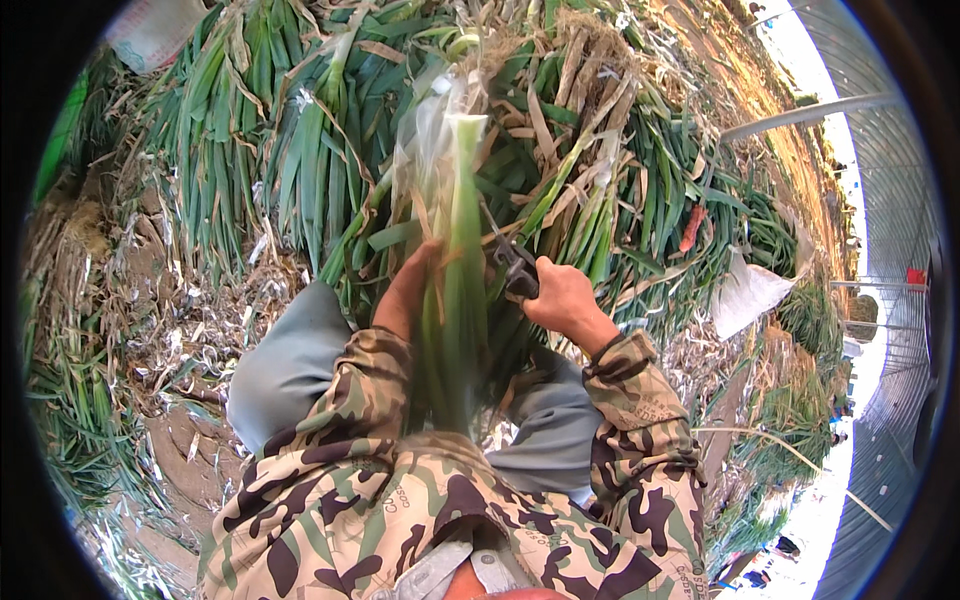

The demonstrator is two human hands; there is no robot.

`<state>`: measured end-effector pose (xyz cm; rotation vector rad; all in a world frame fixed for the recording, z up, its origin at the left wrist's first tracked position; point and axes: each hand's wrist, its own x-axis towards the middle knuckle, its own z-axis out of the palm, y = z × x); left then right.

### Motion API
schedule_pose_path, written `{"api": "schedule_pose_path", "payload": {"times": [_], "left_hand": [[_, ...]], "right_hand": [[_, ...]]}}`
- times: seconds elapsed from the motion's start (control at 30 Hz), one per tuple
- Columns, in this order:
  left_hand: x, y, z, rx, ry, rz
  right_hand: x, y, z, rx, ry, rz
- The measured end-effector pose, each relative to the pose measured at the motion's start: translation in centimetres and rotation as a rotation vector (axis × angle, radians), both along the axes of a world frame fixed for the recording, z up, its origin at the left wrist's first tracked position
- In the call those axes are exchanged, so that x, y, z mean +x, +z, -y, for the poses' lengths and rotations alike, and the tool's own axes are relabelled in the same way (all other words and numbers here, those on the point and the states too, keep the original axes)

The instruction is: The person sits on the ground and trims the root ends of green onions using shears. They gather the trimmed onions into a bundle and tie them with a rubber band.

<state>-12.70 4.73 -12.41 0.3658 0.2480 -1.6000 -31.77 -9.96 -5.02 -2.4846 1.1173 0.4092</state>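
Note:
My left hand [421, 264] is closed around a large green onion [465, 195], its fingers partly hidden behind the leaves. The stalk stands root end away from me, with its leaves trailing between my knees. Loose translucent outer skin [424, 142] flares beside the pale end, blurred by motion. In my right hand [562, 298] is a black air blow gun [519, 271]. Its thin metal nozzle points up and left at the stalk, apparently just short of it.
Heaped green onions [315, 165] with dry leaves and roots lie ahead of me. Peeled skins [202, 330] litter the soil at left. At right are a red object [694, 227], a white sheet [742, 296] and a pole [810, 116]. A printed sack [154, 34] lies far left.

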Motion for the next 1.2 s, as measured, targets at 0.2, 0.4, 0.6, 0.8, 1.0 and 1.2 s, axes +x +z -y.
{"api": "schedule_pose_path", "payload": {"times": [0.2,0.4,0.6,0.8,1.0,1.2], "left_hand": [[-0.8,-2.6,-0.5,0.048,-0.017,0.093],[-0.1,-8.2,-0.7,0.052,0.123,0.436],[1.6,-6.6,2.1,0.067,-0.114,0.616],[3.6,-3.7,1.7,0.150,-0.094,0.871],[2.2,-2.8,1.0,0.236,0.190,1.092],[2.0,-3.1,0.1,0.336,0.058,0.981]], "right_hand": [[5.8,-1.3,4.7,-0.038,-0.089,0.024],[12.1,-3.0,7.9,-0.132,-0.142,0.082],[12.5,-2.6,9.0,-0.143,-0.098,0.113],[9.3,-2.3,6.9,-0.157,-0.056,0.069],[5.5,0.0,4.2,-0.198,-0.111,0.190],[1.8,1.7,-2.2,0.030,0.152,0.088]]}}
